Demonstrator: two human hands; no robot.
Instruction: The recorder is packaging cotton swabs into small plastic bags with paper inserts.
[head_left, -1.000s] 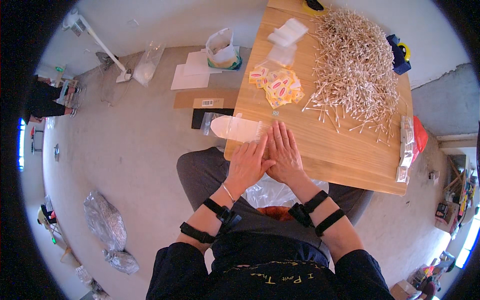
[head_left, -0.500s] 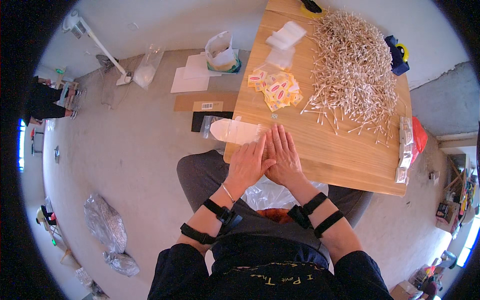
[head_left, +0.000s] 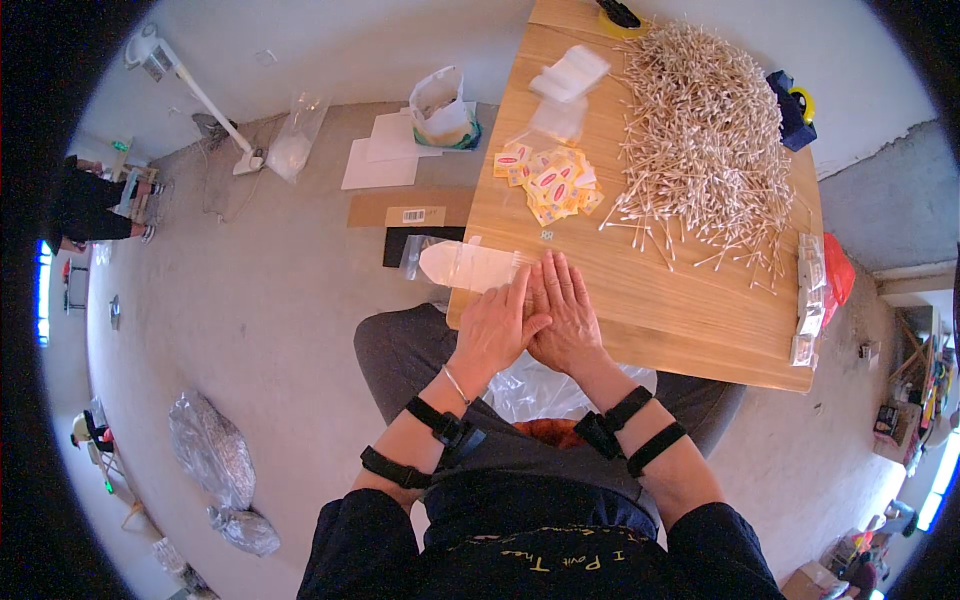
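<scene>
Both palms face down over the table's near left corner, thumbs overlapping. My left hand [head_left: 490,325] has its fingers stretched out over the near end of a clear plastic bag with a white card inside [head_left: 468,264]. Fingers straight and close together, my right hand [head_left: 565,318] lies beside it at the bag's right end. What is under the palms is hidden. The bag's left end sticks out past the table edge. Beyond the hands lies a pile of small yellow-and-white printed packets [head_left: 553,186]. A large heap of cotton swabs [head_left: 705,140] covers the far right of the table.
Stacked clear bags [head_left: 571,72] lie at the wooden table's [head_left: 690,340] far left. Small white boxes [head_left: 808,300] line its right edge. A tape dispenser [head_left: 795,110] sits behind the swabs. On the floor stand a white bag [head_left: 443,108] and flat cardboard [head_left: 370,207].
</scene>
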